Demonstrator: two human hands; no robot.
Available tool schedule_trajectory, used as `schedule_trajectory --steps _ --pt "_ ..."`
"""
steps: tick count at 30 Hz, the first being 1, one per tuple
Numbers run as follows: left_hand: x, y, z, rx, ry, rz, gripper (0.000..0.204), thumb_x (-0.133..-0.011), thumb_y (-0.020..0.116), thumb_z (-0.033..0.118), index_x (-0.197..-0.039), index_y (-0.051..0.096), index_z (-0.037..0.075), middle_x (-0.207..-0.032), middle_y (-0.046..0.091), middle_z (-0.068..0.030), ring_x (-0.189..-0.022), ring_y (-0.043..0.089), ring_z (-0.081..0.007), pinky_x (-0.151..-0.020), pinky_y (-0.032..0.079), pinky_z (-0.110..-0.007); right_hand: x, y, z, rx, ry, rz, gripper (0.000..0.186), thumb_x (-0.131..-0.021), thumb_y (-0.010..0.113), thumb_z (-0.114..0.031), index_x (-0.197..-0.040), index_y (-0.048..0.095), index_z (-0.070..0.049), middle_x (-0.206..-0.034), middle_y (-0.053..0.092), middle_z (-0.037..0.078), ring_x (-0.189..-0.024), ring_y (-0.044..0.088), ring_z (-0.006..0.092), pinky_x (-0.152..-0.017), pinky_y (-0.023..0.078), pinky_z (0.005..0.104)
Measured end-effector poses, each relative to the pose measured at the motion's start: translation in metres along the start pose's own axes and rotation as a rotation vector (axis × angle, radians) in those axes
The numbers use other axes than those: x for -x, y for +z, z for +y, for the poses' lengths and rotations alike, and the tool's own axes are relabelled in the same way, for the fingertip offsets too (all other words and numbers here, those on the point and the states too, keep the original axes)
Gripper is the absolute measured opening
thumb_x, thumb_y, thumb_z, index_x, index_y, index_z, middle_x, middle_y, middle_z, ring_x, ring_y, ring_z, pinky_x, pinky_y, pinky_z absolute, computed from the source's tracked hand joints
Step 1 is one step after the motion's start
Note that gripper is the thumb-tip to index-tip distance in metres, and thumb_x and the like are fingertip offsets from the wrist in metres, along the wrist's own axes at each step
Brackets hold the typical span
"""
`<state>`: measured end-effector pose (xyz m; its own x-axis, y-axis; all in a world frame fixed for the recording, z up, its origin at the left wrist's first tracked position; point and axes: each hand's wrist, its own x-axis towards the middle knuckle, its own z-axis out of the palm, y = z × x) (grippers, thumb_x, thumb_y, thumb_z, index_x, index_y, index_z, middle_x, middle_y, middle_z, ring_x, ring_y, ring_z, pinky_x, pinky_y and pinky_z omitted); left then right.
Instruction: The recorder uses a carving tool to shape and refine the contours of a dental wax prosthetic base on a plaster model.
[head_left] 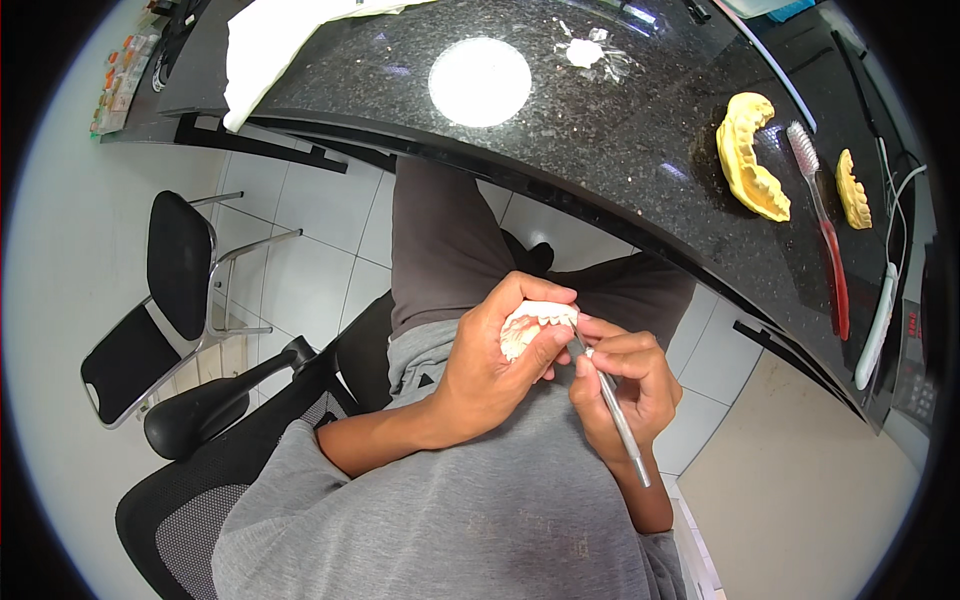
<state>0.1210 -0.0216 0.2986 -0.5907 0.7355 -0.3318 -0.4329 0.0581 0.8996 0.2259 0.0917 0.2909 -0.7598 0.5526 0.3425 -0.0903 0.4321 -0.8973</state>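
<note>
Above my lap, my left hand [487, 355] is closed around a whitish dental cast [519, 328], an arch with a row of teeth along its upper edge. My right hand [630, 385] grips a slim metal carving tool [618, 420] like a pen. Its handle slants down to the right, and its working end meets the cast's right side, by my left thumb. The very tip is hidden among the fingers. Both hands are close together in front of my grey shirt, nearer to me than the counter edge.
On the dark speckled counter [370, 85] lie a yellow arch-shaped cast [745, 160], a smaller yellow cast piece [853, 190], a red-handled toothbrush [828, 240] and a white handheld device [878, 328]. White material [585, 52] sits farther back. A white cloth [265, 55] overhangs the edge. A black chair [180, 265] stands left.
</note>
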Motion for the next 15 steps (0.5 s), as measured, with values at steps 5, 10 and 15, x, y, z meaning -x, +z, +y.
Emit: schedule_trajectory --steps 5,10,15 --pt "0.0011 0.0018 -0.0005 -0.005 0.009 -0.001 0.023 -0.096 0.058 0.007 -0.117 0.052 0.000 -0.101 0.063 -0.0086 -0.074 0.062 -0.0071 -0.057 0.050 -0.019 0.0017 0.0001 0.0013 0.037 -0.046 0.009 0.025 -0.071 0.076 0.008 -0.082 0.055 -0.001 -0.078 0.066 0.014 -0.089 0.072 0.0322 -0.068 0.062 0.0329" --pt "0.0033 0.0022 -0.0012 -0.010 0.018 0.006 0.022 -0.096 0.058 0.007 -0.117 0.052 0.000 -0.101 0.063 -0.0086 -0.073 0.062 -0.0070 -0.057 0.049 -0.019 0.0031 0.0011 0.0005 0.064 -0.086 0.017 0.026 -0.070 0.077 0.008 -0.081 0.055 -0.001 -0.078 0.066 0.014 -0.088 0.072 0.0320 -0.066 0.062 0.0326" --pt "0.0028 0.0025 -0.0002 0.001 0.009 0.013 0.021 -0.096 0.058 0.007 -0.115 0.052 0.000 -0.100 0.063 -0.0080 -0.072 0.061 -0.0065 -0.056 0.049 -0.019 0.0038 0.0044 0.0005 0.139 -0.138 0.034 0.026 -0.071 0.077 0.007 -0.081 0.054 -0.001 -0.079 0.065 0.013 -0.086 0.072 0.0304 -0.065 0.062 0.0314"
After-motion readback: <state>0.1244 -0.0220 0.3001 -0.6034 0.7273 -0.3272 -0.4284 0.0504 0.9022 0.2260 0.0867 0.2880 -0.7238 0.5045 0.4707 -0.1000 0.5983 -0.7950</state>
